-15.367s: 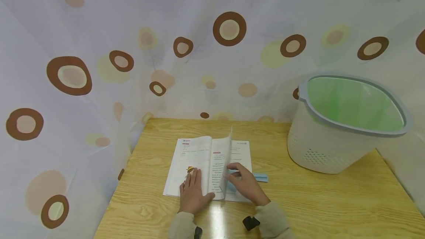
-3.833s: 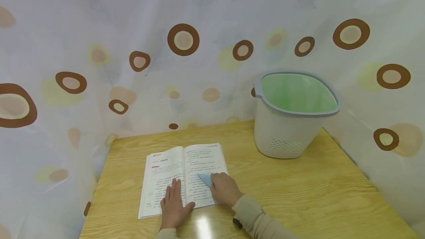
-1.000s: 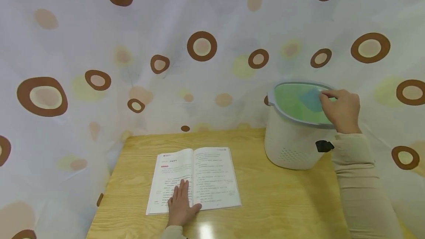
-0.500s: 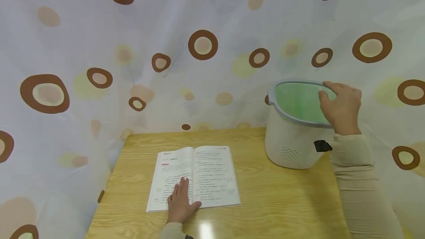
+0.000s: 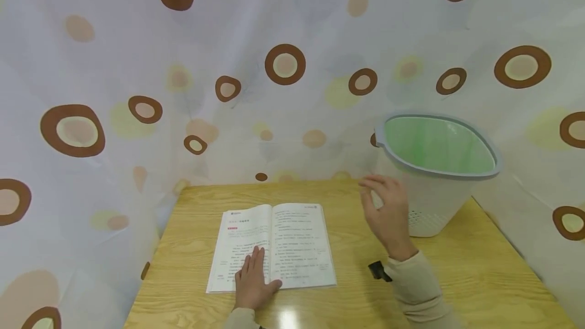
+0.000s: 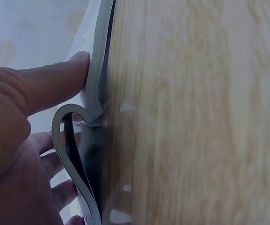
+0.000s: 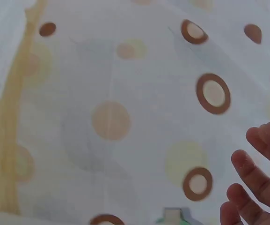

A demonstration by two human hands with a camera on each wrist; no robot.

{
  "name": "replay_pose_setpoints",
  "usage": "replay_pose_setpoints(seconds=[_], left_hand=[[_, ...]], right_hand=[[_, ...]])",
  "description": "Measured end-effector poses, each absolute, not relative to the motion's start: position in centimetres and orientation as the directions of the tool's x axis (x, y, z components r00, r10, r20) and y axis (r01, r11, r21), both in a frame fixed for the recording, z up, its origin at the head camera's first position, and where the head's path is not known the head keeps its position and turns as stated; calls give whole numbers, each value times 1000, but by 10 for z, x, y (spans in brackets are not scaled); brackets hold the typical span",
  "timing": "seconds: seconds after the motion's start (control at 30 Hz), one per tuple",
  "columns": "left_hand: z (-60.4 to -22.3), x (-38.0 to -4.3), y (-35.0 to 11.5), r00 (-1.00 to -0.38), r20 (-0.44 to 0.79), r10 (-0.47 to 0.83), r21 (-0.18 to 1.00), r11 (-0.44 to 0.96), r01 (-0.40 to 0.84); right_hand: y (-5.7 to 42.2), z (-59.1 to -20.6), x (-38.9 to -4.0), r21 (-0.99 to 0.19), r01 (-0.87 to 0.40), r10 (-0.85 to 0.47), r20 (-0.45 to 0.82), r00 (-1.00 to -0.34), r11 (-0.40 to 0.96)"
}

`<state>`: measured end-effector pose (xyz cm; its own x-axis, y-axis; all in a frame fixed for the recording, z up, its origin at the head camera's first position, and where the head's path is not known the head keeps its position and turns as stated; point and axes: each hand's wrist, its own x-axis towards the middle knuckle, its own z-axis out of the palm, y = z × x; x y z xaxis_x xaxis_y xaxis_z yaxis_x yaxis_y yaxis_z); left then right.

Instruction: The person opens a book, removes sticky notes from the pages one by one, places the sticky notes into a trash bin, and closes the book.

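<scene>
An open book [image 5: 299, 242] lies on the table with printed text on both pages. My left hand [image 5: 253, 281] rests on its lower left page, fingers spread, thumb reaching over the spine onto the right page. In the left wrist view, the thumb of that hand [image 6: 18, 126] lies along the book's curved page edge [image 6: 97, 65]. My right hand [image 5: 388, 212] is in the air between the book and the laundry basket [image 5: 441, 197]. In the right wrist view, the fingers of the right hand [image 7: 256, 183] are loosely bent and hold nothing.
The white basket has a grey-blue rim [image 5: 457, 172] and a green inside; its bottom is hidden from view. It stands at the back right of the wooden table [image 5: 356, 298]. A dotted curtain [image 5: 315, 24] hangs behind the table and at both sides.
Earlier my right hand picked a blue sheet off the book, carried it over the basket and let go there. Now the hand has come back leftward and down, empty. The left hand stays on the book.
</scene>
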<state>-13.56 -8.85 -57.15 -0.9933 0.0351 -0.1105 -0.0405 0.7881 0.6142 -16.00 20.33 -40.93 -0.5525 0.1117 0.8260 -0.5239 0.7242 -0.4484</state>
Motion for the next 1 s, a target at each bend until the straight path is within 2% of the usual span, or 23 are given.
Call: replay_pose_setpoints(seconds=[0.13,0.23,0.37,0.47,0.53,0.6,0.7,0.8,0.9,1.0], left_hand=[[-570,-135,-88,-995,-92,41,618,786,-24],[-571,-135,-89,-996,-83,42,608,794,-17],[-574,-136,-93,-995,-79,63,611,792,2],[-575,-138,-98,-992,-75,104,625,780,35],[-575,-140,-101,-989,-77,130,637,769,52],[-576,-141,-104,-986,-85,145,646,762,56],[-575,-145,-106,-985,-77,152,661,747,64],[-574,-148,-111,-992,-39,121,674,736,64],[-572,-147,-120,-1000,-4,-20,648,762,-18],[-572,-142,-130,-966,-52,-255,611,757,-233]], right_hand=[[162,-449,-159,-469,-505,0,733,-680,725],[129,-477,-157,-449,-523,-155,633,-758,725],[88,-508,-154,-462,-539,-404,363,-840,705],[67,-528,-158,-469,-495,-499,127,-857,731],[57,-540,-160,-413,-481,-522,17,-853,773],[51,-550,-162,-353,-475,-520,-40,-853,806],[48,-559,-162,-267,-470,-501,-58,-863,841],[46,-560,-160,-274,-443,-473,-52,-880,854],[45,-560,-155,-304,-406,-443,-63,-894,862],[46,-559,-149,-327,-377,-421,-75,-904,867]])
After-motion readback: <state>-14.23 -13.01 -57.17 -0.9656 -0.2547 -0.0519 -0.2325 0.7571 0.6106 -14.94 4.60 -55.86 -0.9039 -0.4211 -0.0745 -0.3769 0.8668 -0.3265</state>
